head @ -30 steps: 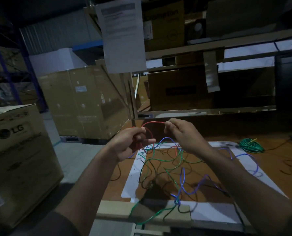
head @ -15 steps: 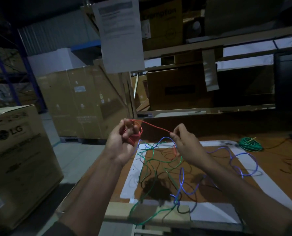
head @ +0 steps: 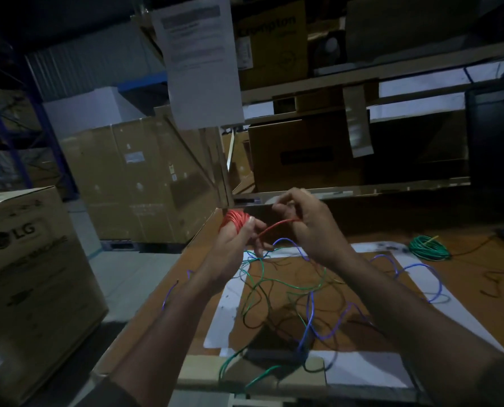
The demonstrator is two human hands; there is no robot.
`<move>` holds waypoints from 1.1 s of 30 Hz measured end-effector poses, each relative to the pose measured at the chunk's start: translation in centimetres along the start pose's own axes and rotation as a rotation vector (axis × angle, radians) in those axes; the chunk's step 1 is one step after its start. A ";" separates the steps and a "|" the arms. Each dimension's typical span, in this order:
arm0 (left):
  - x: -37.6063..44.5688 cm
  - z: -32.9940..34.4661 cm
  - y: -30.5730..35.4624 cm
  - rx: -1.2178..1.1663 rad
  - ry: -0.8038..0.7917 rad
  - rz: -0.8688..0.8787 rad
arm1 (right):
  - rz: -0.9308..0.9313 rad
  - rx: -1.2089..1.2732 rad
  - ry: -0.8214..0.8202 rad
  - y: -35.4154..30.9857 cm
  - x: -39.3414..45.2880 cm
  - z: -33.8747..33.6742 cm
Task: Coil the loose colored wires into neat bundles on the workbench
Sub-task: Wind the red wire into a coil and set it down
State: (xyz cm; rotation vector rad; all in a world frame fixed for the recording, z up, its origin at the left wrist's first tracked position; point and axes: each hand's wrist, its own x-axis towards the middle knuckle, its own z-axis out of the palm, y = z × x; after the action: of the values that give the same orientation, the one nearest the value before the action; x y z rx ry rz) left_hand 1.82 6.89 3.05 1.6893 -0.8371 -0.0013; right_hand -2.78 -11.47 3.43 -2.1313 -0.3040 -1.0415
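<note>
Since a second ago the red wire (head: 275, 226) has been wound into a thick band around the fingers of the left hand (head: 235, 239), and its free run has shortened to a short arc. Left hand, raised over the workbench (head: 465, 277) near its far-left corner, grips that red coil. Just to its right, the right hand (head: 306, 223) pinches the tail, which slopes up from left fingers to right; both hands are about equally near, so the next wrap likely carries the tail leftward over the coil. Below lie loose green wire (head: 274, 284) and blue wire (head: 311, 312); far right sits a finished green bundle (head: 428, 247).
</note>
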 end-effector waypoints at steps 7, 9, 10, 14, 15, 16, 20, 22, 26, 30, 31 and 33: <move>-1.5 0.5 1.9 -0.265 -0.131 -0.060 | 0.041 0.032 0.009 1.0 2.2 -0.1; -1.7 0.2 2.3 -0.495 -0.102 -0.043 | 0.053 0.058 -0.008 1.4 2.4 0.1; -1.6 -0.2 2.4 -0.641 -0.071 -0.019 | 0.059 0.060 -0.018 1.6 2.4 0.3; -0.2 -2.7 3.1 -1.152 0.160 0.035 | 0.100 -0.027 -0.141 2.5 1.0 1.9; 0.0 -3.4 3.6 -1.207 0.230 0.054 | 0.104 -0.052 -0.168 2.7 0.3 2.3; 0.1 -4.1 4.1 -1.244 0.300 0.073 | 0.100 -0.073 -0.178 2.8 -0.4 2.6; 0.7 -6.9 4.9 -1.403 0.426 0.150 | 0.036 -0.135 -0.128 2.8 -2.5 2.9; 1.1 -7.3 4.7 -1.343 0.473 0.190 | -0.028 -0.230 -0.154 2.4 -2.7 2.7; 1.5 -6.2 2.4 -0.780 0.502 0.217 | -0.224 -0.335 -0.247 0.8 -2.3 2.5; 0.9 -3.9 -0.2 -0.079 0.325 0.072 | -0.271 -0.231 0.002 -1.2 -1.3 1.6; 0.7 -3.3 -0.8 -0.010 0.289 0.036 | -0.267 -0.210 0.081 -1.4 -0.9 1.3; -0.1 -2.3 -0.9 -0.002 0.153 -0.004 | -0.242 -0.188 0.174 -1.5 0.1 0.7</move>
State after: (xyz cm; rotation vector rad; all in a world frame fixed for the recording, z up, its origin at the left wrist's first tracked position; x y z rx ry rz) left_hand 3.19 8.96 2.91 1.6669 -0.7185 0.1227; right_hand -3.05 -9.98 3.98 -2.1879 -0.4011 -1.4358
